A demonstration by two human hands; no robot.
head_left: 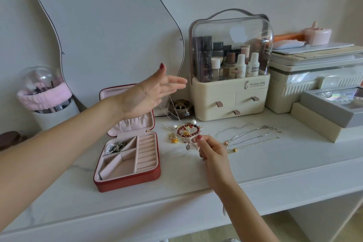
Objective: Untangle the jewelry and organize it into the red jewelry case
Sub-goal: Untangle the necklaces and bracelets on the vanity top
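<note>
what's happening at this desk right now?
A person is untangling jewelry. The left hand is raised with fingers spread, a thin chain running from it down to the tangled pile. The right hand pinches a piece at the pile's edge. The red case lies open to the left with some jewelry in one compartment. Three necklaces lie straightened out to the right.

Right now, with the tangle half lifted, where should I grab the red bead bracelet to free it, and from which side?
Pinch the red bead bracelet on its far arc of beads, coming from above and behind. It lies flat as an open ring on the tabletop, and the right hand already crowds the near edge while the thin chain rises toward the left hand. Probably the clearest approach.
</note>
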